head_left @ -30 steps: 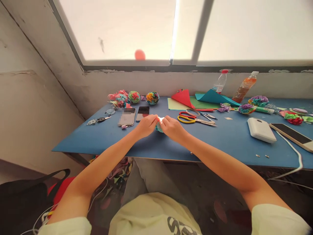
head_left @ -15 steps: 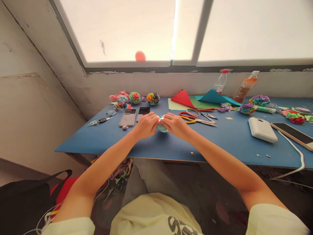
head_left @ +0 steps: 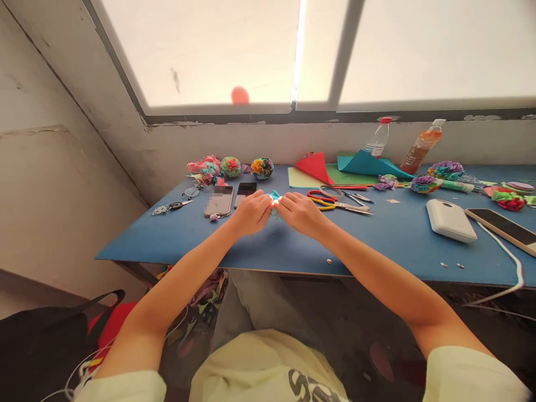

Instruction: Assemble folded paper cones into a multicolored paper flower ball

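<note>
My left hand (head_left: 253, 213) and my right hand (head_left: 303, 214) meet above the blue table. Between their fingertips they pinch a small piece of turquoise paper (head_left: 274, 195). Part of it pokes up behind the fingers and a paler part shows below; its full shape is hidden. To the right of my right hand lie scissors (head_left: 352, 208) with yellow and red handles. A dark phone (head_left: 246, 193) rests just behind my left hand, with a second phone (head_left: 219, 201) beside it.
Paper flower balls (head_left: 262, 168) line the back left. Coloured paper sheets (head_left: 371, 166) lie at the back, with two bottles (head_left: 424, 147) behind. On the right are a white power bank (head_left: 450, 221), a phone (head_left: 502, 226) and a white cable (head_left: 506, 254). Small scissors (head_left: 180, 205) lie left.
The turquoise paper has turned between my fingers: its rounded lower part shows less, and a bit now sticks up above the fingertips. Both hands stay in nearly the same place.
</note>
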Motion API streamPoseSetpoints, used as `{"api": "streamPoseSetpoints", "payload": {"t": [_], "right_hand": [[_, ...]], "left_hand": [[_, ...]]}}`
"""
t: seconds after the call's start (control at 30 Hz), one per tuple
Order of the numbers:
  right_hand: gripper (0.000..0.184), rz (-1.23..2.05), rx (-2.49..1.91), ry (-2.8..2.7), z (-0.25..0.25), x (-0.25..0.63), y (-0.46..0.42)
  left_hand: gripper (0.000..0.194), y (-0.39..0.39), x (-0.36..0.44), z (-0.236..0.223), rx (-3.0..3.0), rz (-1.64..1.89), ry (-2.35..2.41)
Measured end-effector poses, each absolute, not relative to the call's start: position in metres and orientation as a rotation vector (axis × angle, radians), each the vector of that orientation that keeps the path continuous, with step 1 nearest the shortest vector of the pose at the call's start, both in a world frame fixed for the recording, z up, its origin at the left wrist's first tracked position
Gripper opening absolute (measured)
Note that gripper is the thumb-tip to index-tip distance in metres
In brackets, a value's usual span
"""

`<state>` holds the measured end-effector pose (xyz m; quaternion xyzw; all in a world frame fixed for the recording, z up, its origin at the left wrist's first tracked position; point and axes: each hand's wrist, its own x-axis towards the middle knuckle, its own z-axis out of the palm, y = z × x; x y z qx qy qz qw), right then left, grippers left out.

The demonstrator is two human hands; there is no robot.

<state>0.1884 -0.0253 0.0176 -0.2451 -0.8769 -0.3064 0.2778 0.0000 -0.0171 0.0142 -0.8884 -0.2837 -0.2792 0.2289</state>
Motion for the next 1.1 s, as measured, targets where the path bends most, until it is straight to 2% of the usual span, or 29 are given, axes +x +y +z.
{"api": "streamPoseSetpoints", "payload": {"t": [0.13, 0.27, 0.4, 0.73, 1.1], "right_hand": [[0.037, -0.877, -0.699, -2.351, 0.016, 0.185, -0.026], [0.031, -0.585, -0.714, -2.352, 0.012, 0.189, -0.02], [0.025, -0.354, -0.685, -2.354, 0.009, 0.194, -0.014], [0.033, -0.666, -0.811, -2.33, 0.003, 0.179, -0.022], [0.028, -0.559, -0.751, -2.318, 0.003, 0.19, -0.018]], "left_hand": [[0.025, -0.015, 0.0, 0.013, -2.441, -0.787, -0.817], [0.019, -0.013, -0.002, 0.014, -2.425, -0.695, -0.755], [0.023, -0.013, -0.004, 0.016, -2.409, -0.581, -0.698], [0.024, -0.013, -0.001, 0.014, -2.327, -0.553, -0.782], [0.028, -0.018, -0.002, 0.013, -2.349, -0.6, -0.723]]}}
